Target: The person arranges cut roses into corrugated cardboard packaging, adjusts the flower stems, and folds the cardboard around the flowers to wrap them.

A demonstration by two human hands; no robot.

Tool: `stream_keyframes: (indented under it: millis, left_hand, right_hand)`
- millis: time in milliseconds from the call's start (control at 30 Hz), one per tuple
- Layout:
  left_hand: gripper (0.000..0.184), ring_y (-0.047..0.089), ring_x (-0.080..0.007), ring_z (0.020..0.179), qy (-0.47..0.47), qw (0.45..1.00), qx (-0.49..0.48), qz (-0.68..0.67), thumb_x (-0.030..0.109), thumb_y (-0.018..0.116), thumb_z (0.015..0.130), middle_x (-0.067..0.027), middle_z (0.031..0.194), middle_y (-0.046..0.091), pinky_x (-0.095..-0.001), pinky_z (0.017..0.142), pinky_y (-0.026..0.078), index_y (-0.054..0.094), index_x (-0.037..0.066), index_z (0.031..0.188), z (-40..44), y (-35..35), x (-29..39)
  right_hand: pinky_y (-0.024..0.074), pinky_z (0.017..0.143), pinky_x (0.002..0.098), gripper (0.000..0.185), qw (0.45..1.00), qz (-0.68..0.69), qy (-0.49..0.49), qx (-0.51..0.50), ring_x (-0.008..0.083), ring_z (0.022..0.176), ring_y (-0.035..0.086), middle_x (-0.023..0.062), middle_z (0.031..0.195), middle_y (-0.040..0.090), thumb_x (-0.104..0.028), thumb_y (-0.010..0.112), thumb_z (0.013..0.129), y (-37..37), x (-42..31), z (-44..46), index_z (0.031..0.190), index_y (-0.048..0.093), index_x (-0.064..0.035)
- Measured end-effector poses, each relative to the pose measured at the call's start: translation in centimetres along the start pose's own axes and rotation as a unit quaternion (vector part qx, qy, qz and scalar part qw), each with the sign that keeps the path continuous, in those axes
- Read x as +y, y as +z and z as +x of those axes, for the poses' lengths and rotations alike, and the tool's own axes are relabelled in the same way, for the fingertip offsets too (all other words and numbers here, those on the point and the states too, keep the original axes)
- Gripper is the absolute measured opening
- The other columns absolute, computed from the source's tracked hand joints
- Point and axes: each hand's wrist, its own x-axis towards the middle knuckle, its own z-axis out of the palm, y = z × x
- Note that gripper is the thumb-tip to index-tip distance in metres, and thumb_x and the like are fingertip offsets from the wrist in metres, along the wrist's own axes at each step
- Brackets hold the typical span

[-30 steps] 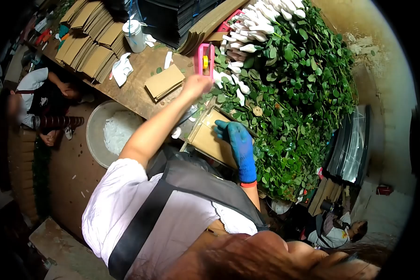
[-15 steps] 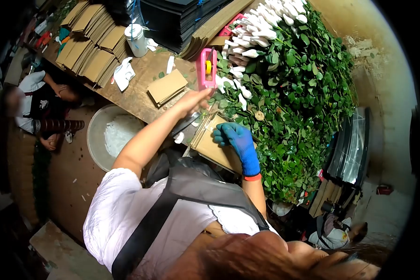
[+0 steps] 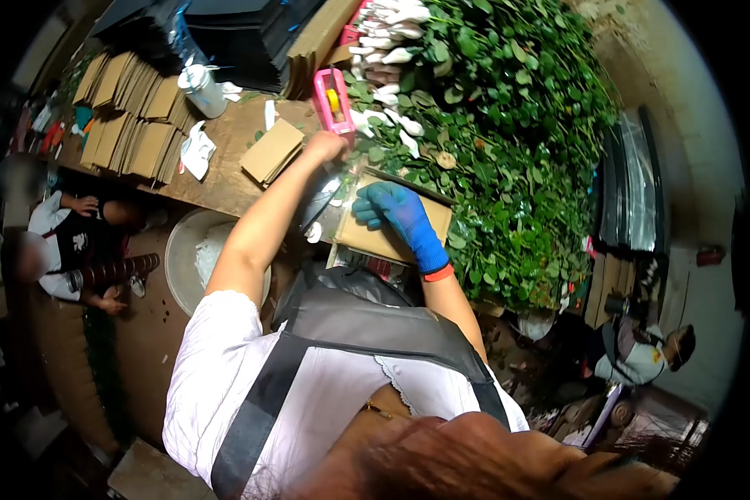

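My left hand [image 3: 328, 147], bare, is at the near end of a pink tape dispenser [image 3: 322, 83] that carries a yellow roll [image 3: 333, 101]. Its fingers are curled closed; whatever they pinch is too small to make out. In a blue glove, my right hand [image 3: 389, 208] rests with bent fingers on a flat piece of cardboard [image 3: 429, 223], holding it against the work surface at the table's near edge. Left of my forearm lies a small stack of cardboard pieces [image 3: 272, 152]. White-wrapped flower heads [image 3: 385, 37] and leafy green stems [image 3: 508, 167] lie beyond and right of my glove.
Cardboard stacks [image 3: 129, 146], a white bottle [image 3: 202, 92] and black sheets [image 3: 233, 37] stand on the table [image 3: 225, 179]. A round tub [image 3: 177, 258] with white material is below it. One person [image 3: 67, 242] sits at left, another [image 3: 633, 350] is at lower right.
My left hand has curled its fingers at the dispenser's near end, where they were extended. My gloved hand stays on the cardboard. The whole view has shifted and turned slightly.
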Motion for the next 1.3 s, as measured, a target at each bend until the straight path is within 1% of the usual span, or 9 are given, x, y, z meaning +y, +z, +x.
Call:
stream_keyframes:
  millis: [200, 367, 433, 567, 767, 867, 1033, 1200, 1300]
  left_hand:
    - [0.013, 0.056, -0.0240, 0.111, 0.464, 0.869, 0.089, 0.150, 0.022, 0.071, 0.087, -0.0049, 0.111, 0.067, -0.0369, 0.097, 0.041, 0.078, 0.014, 0.095, -9.8, 6.1, 11.9]
    - [0.009, 0.047, -0.0366, 0.124, 0.566, 0.748, 0.072, 0.338, 0.023, 0.073, 0.075, -0.0118, 0.131, 0.058, -0.0574, 0.107, 0.033, 0.075, 0.016, 0.079, -11.6, 16.7, 15.4]
    - [0.017, 0.039, -0.0395, 0.137, 0.542, 0.705, 0.065, 0.453, 0.024, 0.065, 0.081, -0.0171, 0.144, 0.050, -0.0608, 0.116, 0.021, 0.075, 0.012, 0.079, -9.3, 20.7, 13.6]
    - [0.055, 0.032, -0.0396, 0.143, 0.387, 0.683, 0.119, 0.609, 0.025, 0.058, 0.091, -0.0222, 0.147, 0.045, -0.0638, 0.114, 0.021, 0.051, 0.014, 0.144, -6.9, 24.8, 10.1]
    - [0.056, 0.044, -0.0368, 0.131, 0.414, 0.783, 0.063, 0.459, 0.026, 0.068, 0.083, -0.0172, 0.128, 0.058, -0.0535, 0.108, 0.036, 0.055, 0.009, 0.135, -7.9, 23.1, 11.5]
    - [0.042, 0.053, -0.0339, 0.117, 0.473, 0.841, 0.014, 0.263, 0.017, 0.067, 0.085, -0.0133, 0.119, 0.060, -0.0440, 0.102, 0.042, 0.060, 0.009, 0.126, -8.3, 21.9, 11.9]
    - [0.030, 0.059, -0.0325, 0.105, 0.498, 0.861, 0.045, 0.095, 0.006, 0.063, 0.088, -0.0134, 0.115, 0.064, -0.0411, 0.094, 0.047, 0.064, 0.006, 0.119, -12.7, 16.0, 11.5]
    - [0.023, 0.060, -0.0178, 0.098, 0.293, 0.925, 0.237, -0.041, 0.009, 0.062, 0.093, -0.0089, 0.104, 0.066, -0.0312, 0.087, 0.047, 0.065, 0.002, 0.115, -18.7, 6.7, 3.1]
    - [0.023, 0.057, -0.0106, 0.092, 0.099, 0.952, 0.288, -0.023, 0.014, 0.064, 0.095, -0.0017, 0.099, 0.065, -0.0263, 0.084, 0.047, 0.064, 0.001, 0.114, -21.1, 2.0, -5.6]
  right_hand:
    - [0.0560, 0.081, 0.0334, 0.038, 0.994, 0.008, -0.096, -0.058, 0.0233, 0.090, 0.071, 0.0171, 0.102, 0.072, -0.029, 0.058, 0.101, -3.5, 0.5, -12.5, 0.115, 0.065, 0.0058]
    - [0.0574, 0.075, 0.0355, 0.037, 0.951, 0.162, -0.260, 0.047, 0.0213, 0.082, 0.068, 0.0122, 0.093, 0.070, -0.031, 0.058, 0.101, -8.0, 7.0, -18.0, 0.124, 0.061, -0.0025]
    - [0.0560, 0.072, 0.0325, 0.039, 0.957, 0.140, -0.186, 0.173, 0.0188, 0.082, 0.067, 0.0106, 0.096, 0.069, -0.034, 0.052, 0.103, -8.5, 8.0, -18.0, 0.128, 0.057, -0.0048]
    - [0.0537, 0.065, 0.0300, 0.046, 0.956, 0.200, -0.035, 0.212, 0.0198, 0.078, 0.069, 0.0119, 0.094, 0.070, -0.044, 0.050, 0.103, -7.9, 11.2, -18.3, 0.121, 0.059, -0.0019]
    - [0.0515, 0.060, 0.0314, 0.035, 0.948, 0.254, 0.083, 0.174, 0.0189, 0.071, 0.065, 0.0123, 0.087, 0.070, -0.038, 0.053, 0.102, -9.7, 21.6, -12.7, 0.115, 0.060, -0.0063]
    - [0.0532, 0.066, 0.0341, 0.031, 0.947, 0.075, 0.052, 0.307, 0.0213, 0.079, 0.068, 0.0127, 0.092, 0.072, -0.032, 0.052, 0.102, -9.9, 22.5, -9.9, 0.108, 0.064, -0.0049]
    - [0.0543, 0.071, 0.0353, 0.029, 0.938, -0.230, 0.056, 0.253, 0.0227, 0.084, 0.069, 0.0119, 0.095, 0.073, -0.029, 0.053, 0.101, -14.1, 26.7, -8.9, 0.106, 0.067, -0.0041]
    - [0.0549, 0.081, 0.0381, 0.025, 0.824, -0.547, 0.120, 0.091, 0.0244, 0.089, 0.070, 0.0131, 0.102, 0.073, -0.024, 0.062, 0.094, -7.7, 11.3, -15.0, 0.106, 0.070, -0.0040]
    - [0.0539, 0.083, 0.0403, 0.026, 0.935, -0.332, -0.080, 0.092, 0.0303, 0.095, 0.068, 0.0149, 0.103, 0.071, -0.020, 0.065, 0.091, -4.5, 6.8, -14.5, 0.114, 0.070, -0.0077]
